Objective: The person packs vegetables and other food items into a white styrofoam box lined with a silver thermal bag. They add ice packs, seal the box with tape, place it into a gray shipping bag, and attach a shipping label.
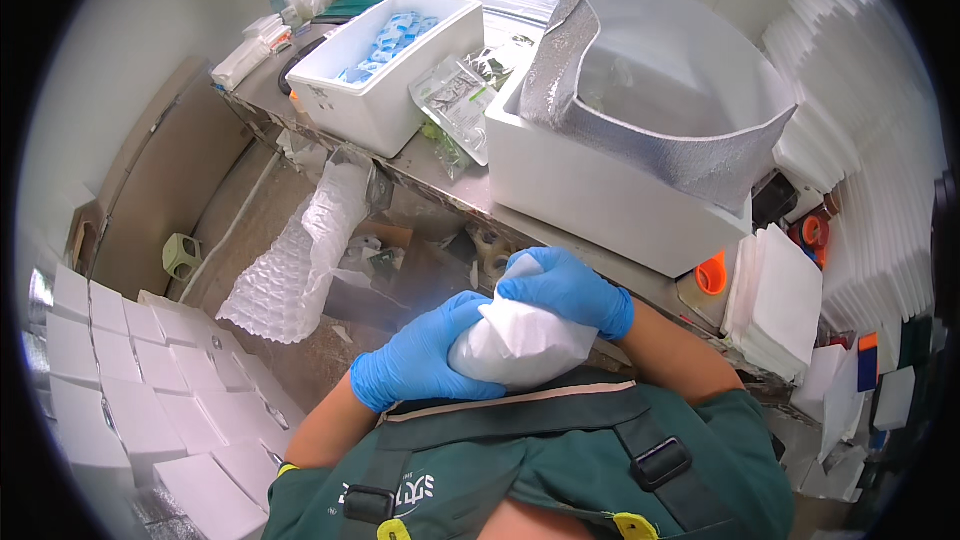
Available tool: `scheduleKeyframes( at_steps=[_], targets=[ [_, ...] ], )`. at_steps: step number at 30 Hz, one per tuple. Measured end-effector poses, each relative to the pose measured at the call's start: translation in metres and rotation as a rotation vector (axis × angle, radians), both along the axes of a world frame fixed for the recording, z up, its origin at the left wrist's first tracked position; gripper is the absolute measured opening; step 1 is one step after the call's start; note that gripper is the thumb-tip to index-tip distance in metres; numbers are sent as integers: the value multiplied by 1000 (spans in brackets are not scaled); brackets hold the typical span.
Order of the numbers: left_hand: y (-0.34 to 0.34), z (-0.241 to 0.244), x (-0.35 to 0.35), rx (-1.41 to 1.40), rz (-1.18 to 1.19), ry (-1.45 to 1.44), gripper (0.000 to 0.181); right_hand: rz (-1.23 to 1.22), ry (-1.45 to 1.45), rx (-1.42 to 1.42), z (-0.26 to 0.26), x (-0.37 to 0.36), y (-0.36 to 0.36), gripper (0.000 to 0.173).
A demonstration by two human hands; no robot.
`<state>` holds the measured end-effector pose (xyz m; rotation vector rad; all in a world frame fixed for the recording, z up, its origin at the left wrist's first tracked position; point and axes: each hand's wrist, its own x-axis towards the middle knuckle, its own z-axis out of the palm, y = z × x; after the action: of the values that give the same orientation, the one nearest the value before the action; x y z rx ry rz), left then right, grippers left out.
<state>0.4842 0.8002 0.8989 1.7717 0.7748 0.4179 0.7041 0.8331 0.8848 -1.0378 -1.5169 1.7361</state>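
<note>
A bundle wrapped in white paper (525,349) is held close against my apron, in front of the bench. My left hand (427,352), in a blue glove, cups its left side. With the gathered top of the wrapping between its fingers, my gloved right hand (566,289) grips from above. What lies inside the wrapping is hidden. Beyond my hands, a white foam box (600,195) stands on the bench, with a silvery insulating liner (667,157) rising out of it. The liner's top gapes, and its lower part is hidden by the box wall.
Another foam box (360,109) holds blue-and-white packs (394,41). Printed pouches (457,101) lie between the boxes. Bubble wrap (307,255) hangs off the bench (442,180). White boxes (165,405) are stacked at left. An orange tape dispenser (711,274) and stacked white sheets (776,300) are at right.
</note>
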Motion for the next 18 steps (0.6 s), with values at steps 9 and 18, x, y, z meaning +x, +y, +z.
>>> scheduleKeyframes(
  at_steps=[9, 18],
  targets=[
    [56, 43, 64, 351, -160, 47, 80, -189, -100, 214, 19, 61, 31, 24],
    [139, 144, 124, 262, 486, -825, 55, -337, -1001, 1324, 124, 190, 20, 23]
  ],
)
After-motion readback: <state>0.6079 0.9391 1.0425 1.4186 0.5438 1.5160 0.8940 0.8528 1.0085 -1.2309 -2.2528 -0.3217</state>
